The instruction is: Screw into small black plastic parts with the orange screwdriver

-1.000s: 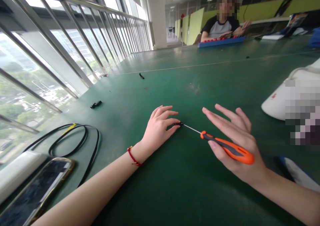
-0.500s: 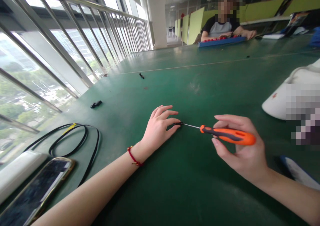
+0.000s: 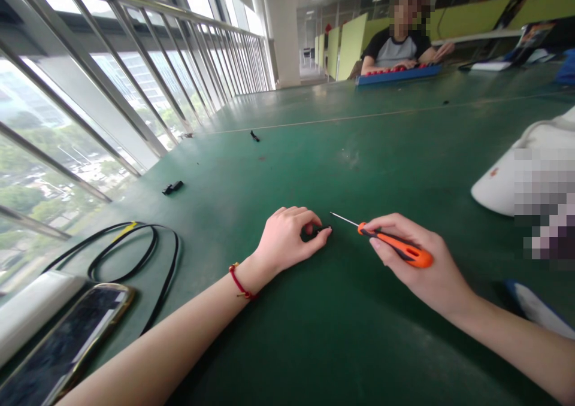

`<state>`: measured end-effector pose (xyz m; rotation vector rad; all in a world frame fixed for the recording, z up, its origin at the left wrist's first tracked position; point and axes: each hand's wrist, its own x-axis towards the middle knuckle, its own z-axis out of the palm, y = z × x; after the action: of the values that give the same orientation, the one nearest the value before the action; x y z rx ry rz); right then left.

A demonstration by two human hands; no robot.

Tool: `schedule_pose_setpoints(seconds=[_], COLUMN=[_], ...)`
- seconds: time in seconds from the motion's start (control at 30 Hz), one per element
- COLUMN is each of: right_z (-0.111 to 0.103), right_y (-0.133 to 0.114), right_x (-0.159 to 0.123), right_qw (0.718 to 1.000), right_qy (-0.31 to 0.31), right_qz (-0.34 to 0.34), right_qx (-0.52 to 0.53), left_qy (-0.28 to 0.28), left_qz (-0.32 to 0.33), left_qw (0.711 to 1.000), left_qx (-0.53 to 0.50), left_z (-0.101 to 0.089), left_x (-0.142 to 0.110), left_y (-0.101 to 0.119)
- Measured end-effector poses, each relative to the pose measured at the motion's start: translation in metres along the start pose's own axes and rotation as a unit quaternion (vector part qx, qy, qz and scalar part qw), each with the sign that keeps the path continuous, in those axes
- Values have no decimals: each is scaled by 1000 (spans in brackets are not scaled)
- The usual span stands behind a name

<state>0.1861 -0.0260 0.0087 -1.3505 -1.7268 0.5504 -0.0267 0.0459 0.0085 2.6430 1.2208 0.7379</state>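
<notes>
Between the thumb and curled fingers of my left hand [image 3: 290,235] is a small black piece [image 3: 322,230], low over the green table [image 3: 287,346]. Its exact kind is too small to make out. My right hand [image 3: 417,262] grips an orange and black screwdriver [image 3: 395,242] by its handle, with thumb and fingers closed near the front of the grip. The thin metal shaft points left, and its tip is just above and apart from the black piece.
At left lie a black cable [image 3: 155,244] with a yellow tie, a phone [image 3: 85,328] and a white box [image 3: 36,310]. Small black parts [image 3: 173,187] rest farther off. A white object [image 3: 503,172] stands right. Across the table, a person [image 3: 398,50] sits behind a blue tray [image 3: 399,76].
The screwdriver tip has come away from the black piece. My right fingers have closed farther forward on the handle. My left fingers have curled in, and the piece has turned slightly.
</notes>
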Motion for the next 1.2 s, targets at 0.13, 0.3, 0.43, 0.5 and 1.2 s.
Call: schedule_pose_setpoints(seconds=[0.13,0.3,0.43,0.5,1.2], right_z=[1,2,2,2,3], right_y=[2,1,1,1,5], right_x=[1,2,2,2,3], right_qw=[1000,999,999,998,997], right_qy=[-24,-37,-48,-54,-80], right_qz=[3,-8,-11,-11,6], right_qx=[-10,-19,-16,-19,-12], left_qy=[27,-19,-37,-20,18], left_qz=[25,111,124,106,28], left_qw=[999,993,991,994,990], left_qx=[-39,-29,-18,-17,-134], left_z=[-1,-1,-1,0,2], left_x=[1,2,1,0,5], left_y=[-2,-5,-5,-5,-10])
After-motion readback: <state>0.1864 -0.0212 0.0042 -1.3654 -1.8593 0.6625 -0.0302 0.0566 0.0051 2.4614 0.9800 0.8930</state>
